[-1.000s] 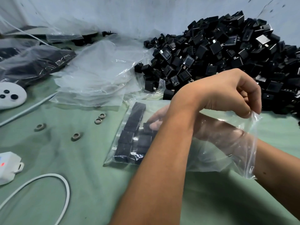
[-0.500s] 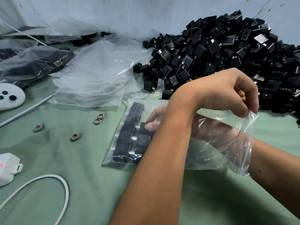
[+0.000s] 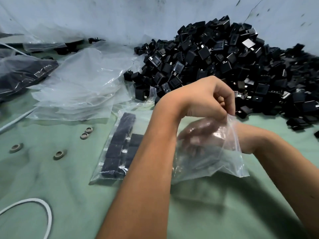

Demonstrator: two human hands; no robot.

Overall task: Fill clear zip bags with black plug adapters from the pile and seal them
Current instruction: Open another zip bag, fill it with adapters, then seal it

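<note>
Adapters (image 3: 224, 62) are crowding the bench's (image 3: 69, 195) far right corner beside spare bags (image 3: 82, 87). Left hand (image 3: 205, 99) is pinching the zip bag's (image 3: 215, 161) mouth; right hand (image 3: 200, 135) is lying inside, grip unclear.

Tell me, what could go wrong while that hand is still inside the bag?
1. The left hand pinches only one corner of the clear zip bag mouth. If that thin plastic slips, the mouth may collapse around the right hand inside.

2. The plug adapters lie in neat rows at the bag's closed end. Pulling the right hand out could drag them askew.

3. The pile sits close behind, so an arm might knock loose adapters.
</note>
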